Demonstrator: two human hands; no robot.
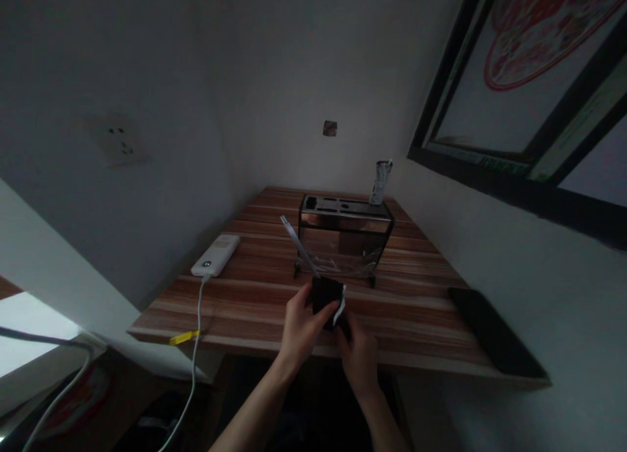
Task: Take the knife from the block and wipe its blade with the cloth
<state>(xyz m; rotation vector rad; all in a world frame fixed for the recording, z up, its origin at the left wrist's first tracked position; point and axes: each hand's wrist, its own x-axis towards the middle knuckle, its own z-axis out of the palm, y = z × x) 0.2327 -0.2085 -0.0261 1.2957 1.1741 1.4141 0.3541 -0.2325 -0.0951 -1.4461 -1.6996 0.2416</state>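
Both hands, left hand (302, 324) and right hand (359, 355), pinch a dark cloth (327, 295) around a knife (300, 246) at the counter (255, 302) front edge, apparently mid-wipe; next, a careful stroke along the blade

Brown-striped wood grain runs across the tabletop (255, 302), with a white power bank (216, 255) and white cable (196, 347). Black cloth (326, 294), silver rack (343, 233), and a red-patterned picture (539, 27) in a black frame.

Two bare forearms rise from the bottom of the frame and converge at centre, the left hand (302, 324) curled in a closed grip, the right hand (359, 355) just beside it, fingers bent, both wrists straight.
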